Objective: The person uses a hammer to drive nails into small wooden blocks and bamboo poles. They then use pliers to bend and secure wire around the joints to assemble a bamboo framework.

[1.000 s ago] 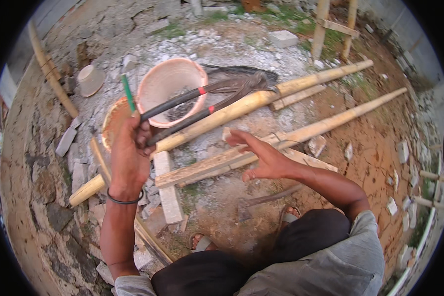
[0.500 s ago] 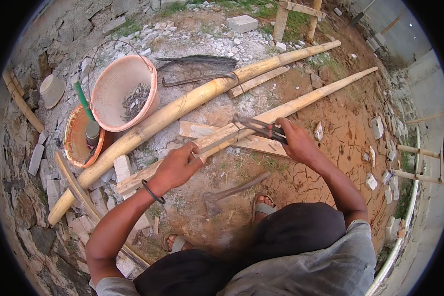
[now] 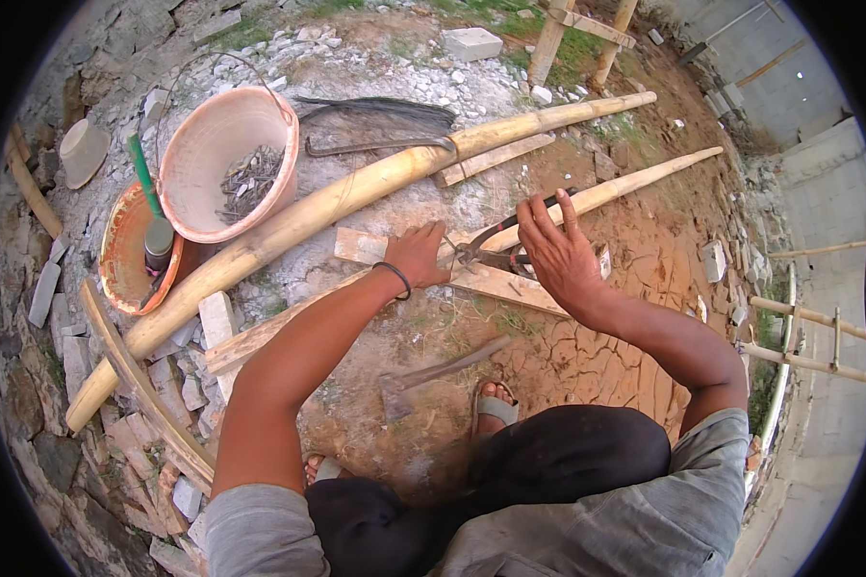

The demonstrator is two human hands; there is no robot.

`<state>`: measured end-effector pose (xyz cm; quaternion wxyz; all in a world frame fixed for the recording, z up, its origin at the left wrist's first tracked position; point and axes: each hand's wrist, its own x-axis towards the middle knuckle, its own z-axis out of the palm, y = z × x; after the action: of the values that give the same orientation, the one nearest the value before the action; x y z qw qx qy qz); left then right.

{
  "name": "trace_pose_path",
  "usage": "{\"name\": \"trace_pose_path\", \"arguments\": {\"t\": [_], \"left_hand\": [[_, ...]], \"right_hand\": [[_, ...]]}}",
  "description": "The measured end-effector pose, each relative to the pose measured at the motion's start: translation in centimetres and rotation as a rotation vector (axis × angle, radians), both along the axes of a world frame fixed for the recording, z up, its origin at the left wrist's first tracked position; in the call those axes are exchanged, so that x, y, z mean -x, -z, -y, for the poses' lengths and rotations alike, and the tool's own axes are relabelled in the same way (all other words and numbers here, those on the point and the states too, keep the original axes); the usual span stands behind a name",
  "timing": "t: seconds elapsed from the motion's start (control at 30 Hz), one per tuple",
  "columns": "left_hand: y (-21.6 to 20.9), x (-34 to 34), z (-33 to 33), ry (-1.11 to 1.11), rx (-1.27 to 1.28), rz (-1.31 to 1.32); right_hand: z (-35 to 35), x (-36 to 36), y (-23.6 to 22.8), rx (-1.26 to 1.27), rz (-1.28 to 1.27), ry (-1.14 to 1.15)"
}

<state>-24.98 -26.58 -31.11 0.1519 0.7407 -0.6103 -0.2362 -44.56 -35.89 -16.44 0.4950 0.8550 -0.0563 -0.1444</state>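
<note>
My right hand [image 3: 560, 252] grips black-handled pincers [image 3: 496, 231], their handles spread apart. The pincer jaws are at a thin tie wire where a long wooden batten [image 3: 250, 350], a slim tapering pole [image 3: 645, 179] and a short crossing board [image 3: 515, 288] meet. My left hand [image 3: 420, 254] is closed over the batten just left of the jaws, its fingertips partly hidden. A black band circles that wrist. On the ground below lies a hatchet [image 3: 433, 377] with a wooden handle.
Beyond my hands a thick bamboo pole [image 3: 351, 192] lies diagonally, with a pry bar [image 3: 375, 147] and dark wire bundle [image 3: 380, 113] behind. At left stand a pink bucket [image 3: 188, 173] holding nails and an orange bucket [image 3: 125, 221] holding a green-handled tool. Bricks and rubble surround them.
My left hand has moved right and forward along the batten to the joint. My right hand has raised and spread the pincer handles, with the jaws remaining near the tie wire.
</note>
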Motion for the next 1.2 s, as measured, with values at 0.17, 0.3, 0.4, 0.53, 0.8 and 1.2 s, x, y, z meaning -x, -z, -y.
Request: {"name": "trace_pose_path", "arguments": {"t": [0.17, 0.3, 0.4, 0.53, 0.8, 1.2], "left_hand": [[1.1, 0.3, 1.4, -0.012, -0.016, -0.096], [1.9, 0.3, 1.5, -0.008, -0.002, -0.079], [2.0, 0.4, 1.6, -0.030, 0.023, -0.093], [2.0, 0.5, 1.5, -0.058, 0.014, -0.119], [2.7, 0.5, 1.7, -0.050, 0.049, -0.165], [2.7, 1.7, -2.9, -0.200, 0.239, 0.578]], "right_hand": [[-2.4, -1.3, -0.5, 0.071, -0.060, 0.043], [-4.8, -2.0, -0.7, 0.172, -0.259, 0.041], [-6.8, -1.8, -0.4, 0.177, -0.305, 0.013], [-7.5, -1.9, 0.2, -0.004, -0.264, 0.073], [-0.9, -2.8, -1.2, -1.168, -0.184, 0.887], [1.6, -1.3, -2.1, -1.622, 0.157, 1.507]]}}
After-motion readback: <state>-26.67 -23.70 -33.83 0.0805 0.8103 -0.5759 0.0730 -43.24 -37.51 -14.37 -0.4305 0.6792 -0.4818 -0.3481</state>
